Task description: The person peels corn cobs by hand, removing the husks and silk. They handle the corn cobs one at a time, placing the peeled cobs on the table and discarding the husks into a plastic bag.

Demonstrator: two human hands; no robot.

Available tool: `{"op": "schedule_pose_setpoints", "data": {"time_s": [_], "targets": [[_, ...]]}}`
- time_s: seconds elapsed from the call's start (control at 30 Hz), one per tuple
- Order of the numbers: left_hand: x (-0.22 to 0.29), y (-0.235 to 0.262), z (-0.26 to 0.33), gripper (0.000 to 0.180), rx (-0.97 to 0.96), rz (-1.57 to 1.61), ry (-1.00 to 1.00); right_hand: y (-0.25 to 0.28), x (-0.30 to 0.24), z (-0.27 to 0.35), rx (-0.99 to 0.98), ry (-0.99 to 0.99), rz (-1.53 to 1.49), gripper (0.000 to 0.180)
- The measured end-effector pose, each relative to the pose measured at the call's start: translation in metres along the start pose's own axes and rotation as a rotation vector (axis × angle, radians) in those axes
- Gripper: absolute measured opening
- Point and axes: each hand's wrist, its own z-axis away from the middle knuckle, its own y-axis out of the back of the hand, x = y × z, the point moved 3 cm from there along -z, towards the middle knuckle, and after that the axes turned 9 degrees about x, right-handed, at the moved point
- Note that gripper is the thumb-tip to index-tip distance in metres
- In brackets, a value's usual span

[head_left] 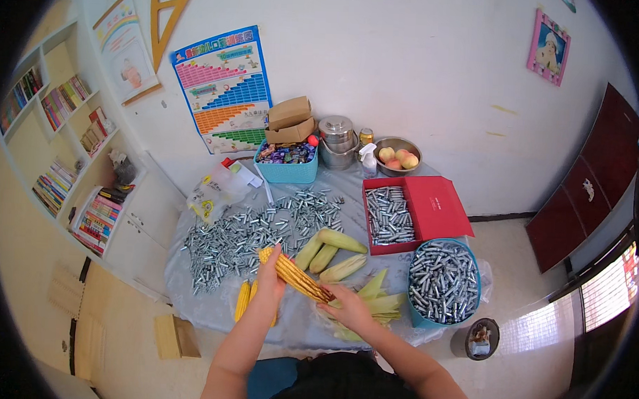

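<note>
A bare yellow corn cob (297, 277) is held slantwise above the front of the table between my two hands. My left hand (270, 281) is wrapped round its upper left part. At the cob's lower, brownish end, the fingers of my right hand (348, 307) are closed on it. Peeled green husks (380, 304) lie beside and beneath my right hand. Behind the cob rest several ears still in their husks (343, 241). Left of my left wrist lie other husked cobs (243, 299), partly covered by my forearm.
Many loose metal cylinders (226, 245) cover the table's left side. More fill an open red box (435, 239) and a teal basket (409, 301) on the right. At the back stand a blue basket (287, 172), a steel pot (338, 140) and a fruit bowl (396, 169).
</note>
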Motion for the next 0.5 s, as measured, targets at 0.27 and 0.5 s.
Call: {"op": "schedule_pose_setpoints", "data": {"time_s": [0.27, 0.5], "targets": [[-0.020, 0.005, 0.012, 0.032, -0.035, 0.088, 0.013, -0.011, 0.043, 0.018, 0.157, -0.213, -0.481, 0.033], [-0.028, 0.006, 0.021, 0.029, 0.025, 0.190, -0.062, -0.001, 0.037, 0.019, 0.321, 0.044, -0.155, 0.024]]}}
